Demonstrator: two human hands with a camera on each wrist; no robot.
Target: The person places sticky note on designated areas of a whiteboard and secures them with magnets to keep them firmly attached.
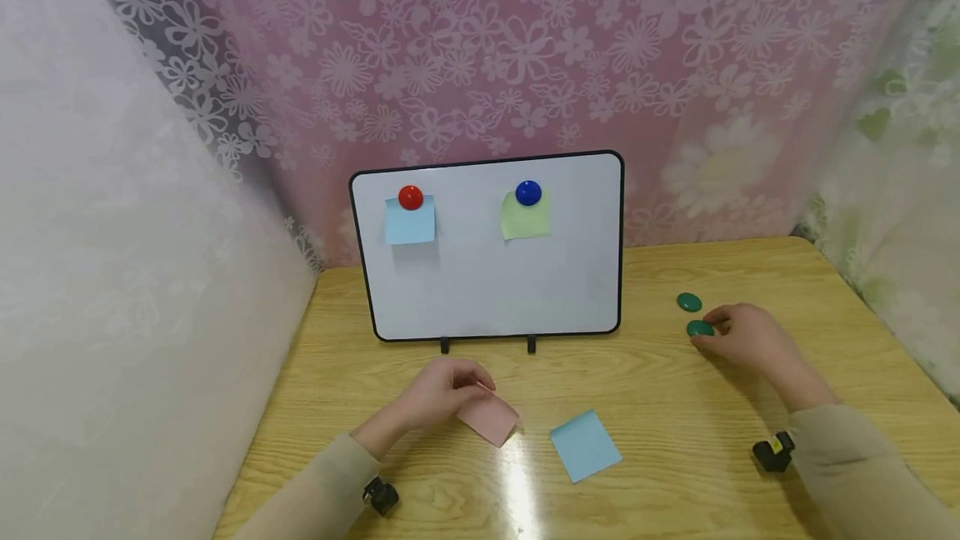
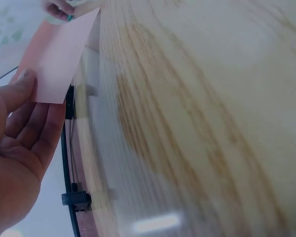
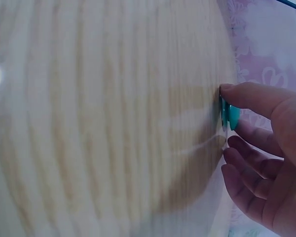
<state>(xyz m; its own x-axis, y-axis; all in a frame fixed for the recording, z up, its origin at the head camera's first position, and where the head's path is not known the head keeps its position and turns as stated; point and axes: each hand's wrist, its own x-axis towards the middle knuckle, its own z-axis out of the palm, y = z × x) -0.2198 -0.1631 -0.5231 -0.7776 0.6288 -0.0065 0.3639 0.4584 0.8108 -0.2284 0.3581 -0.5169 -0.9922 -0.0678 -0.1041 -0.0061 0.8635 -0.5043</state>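
My left hand pinches a pink sticky note by one edge, low over the table in front of the whiteboard. In the left wrist view, the thumb lies on the face of the note with the fingers behind it. Out to the right, my right hand has its thumb and fingertips around a round green magnet at the tabletop. The right wrist view has that magnet between thumb and forefinger, the other fingers loosely bent. A second green magnet lies just behind it.
The black-framed whiteboard stands on small black feet. A red magnet holds a blue note on it, and a blue magnet a green note. Another blue note lies on the wooden table. Patterned curtains surround it.
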